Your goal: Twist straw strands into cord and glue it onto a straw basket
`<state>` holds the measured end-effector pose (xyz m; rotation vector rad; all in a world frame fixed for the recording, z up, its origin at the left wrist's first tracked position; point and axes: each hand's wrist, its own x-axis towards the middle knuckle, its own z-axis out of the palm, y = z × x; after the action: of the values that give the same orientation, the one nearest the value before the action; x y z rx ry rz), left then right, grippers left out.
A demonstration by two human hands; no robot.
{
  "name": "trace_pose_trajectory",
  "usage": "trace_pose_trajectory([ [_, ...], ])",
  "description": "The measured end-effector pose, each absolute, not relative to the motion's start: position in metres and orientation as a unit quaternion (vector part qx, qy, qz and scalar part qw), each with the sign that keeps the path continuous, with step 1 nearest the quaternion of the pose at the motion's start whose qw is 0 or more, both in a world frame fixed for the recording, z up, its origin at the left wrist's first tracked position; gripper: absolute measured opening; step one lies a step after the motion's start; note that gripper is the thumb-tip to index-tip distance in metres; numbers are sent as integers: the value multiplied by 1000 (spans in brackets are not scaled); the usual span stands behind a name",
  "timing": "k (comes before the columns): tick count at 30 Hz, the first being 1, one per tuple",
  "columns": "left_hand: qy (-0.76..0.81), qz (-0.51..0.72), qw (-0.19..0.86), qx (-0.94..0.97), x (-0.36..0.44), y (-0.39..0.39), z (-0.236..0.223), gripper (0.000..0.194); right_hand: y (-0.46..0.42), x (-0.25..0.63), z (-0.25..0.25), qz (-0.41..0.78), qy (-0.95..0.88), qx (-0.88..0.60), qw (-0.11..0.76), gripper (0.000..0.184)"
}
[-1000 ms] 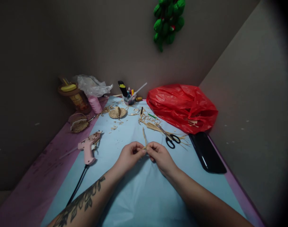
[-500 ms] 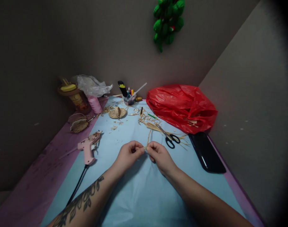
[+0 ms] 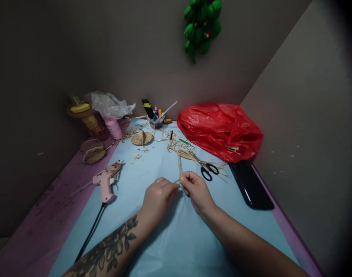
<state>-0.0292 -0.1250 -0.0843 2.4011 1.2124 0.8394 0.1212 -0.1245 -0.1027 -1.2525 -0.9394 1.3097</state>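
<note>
My left hand (image 3: 158, 198) and my right hand (image 3: 196, 190) meet over the light blue sheet (image 3: 170, 238), fingertips pinched together on a thin straw strip (image 3: 179, 169) that stands up between them. The left hand is turned palm down, with a ring showing. Black-handled scissors (image 3: 206, 169) lie just beyond my right hand, on a scatter of straw scraps (image 3: 183, 148).
A pink glue gun (image 3: 106, 181) with a black cord lies at the left. A red plastic bag (image 3: 220, 129) and a black phone (image 3: 251, 184) sit at the right. Small woven straw discs (image 3: 141, 137), a pen cup (image 3: 155, 119), a pink spool (image 3: 114, 127) and a jar stand at the back.
My left hand has rolled palm down and closed in on the right one. The straw strip's free end swung from leaning left to standing upright. The camera shifted slightly.
</note>
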Motion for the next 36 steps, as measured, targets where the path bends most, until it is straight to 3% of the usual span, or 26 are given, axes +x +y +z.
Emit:
trace_pose_trajectory([
  [7, 377, 274, 40, 884, -25, -125, -90, 23, -127, 117, -100, 566, -358, -513, 537, 23],
  [11, 364, 260, 28, 894, -24, -126, -91, 23, -125, 114, -99, 564, -356, -504, 549, 24],
  [20, 472, 361, 286, 752, -27, -123, -77, 22, -125, 118, -100, 555, -408, -510, 516, 21],
  [24, 490, 350, 421, 679, -25, -119, -79, 17, -128, 117, -98, 538, -454, -514, 491, 20],
  [31, 494, 341, 432, 673, -27, -116, -78, 16, -127, 122, -91, 497, -508, -539, 451, 13],
  [36, 492, 319, 513, 627, -26, -111, -80, 19, -126, 123, -93, 486, -521, -548, 438, 10],
])
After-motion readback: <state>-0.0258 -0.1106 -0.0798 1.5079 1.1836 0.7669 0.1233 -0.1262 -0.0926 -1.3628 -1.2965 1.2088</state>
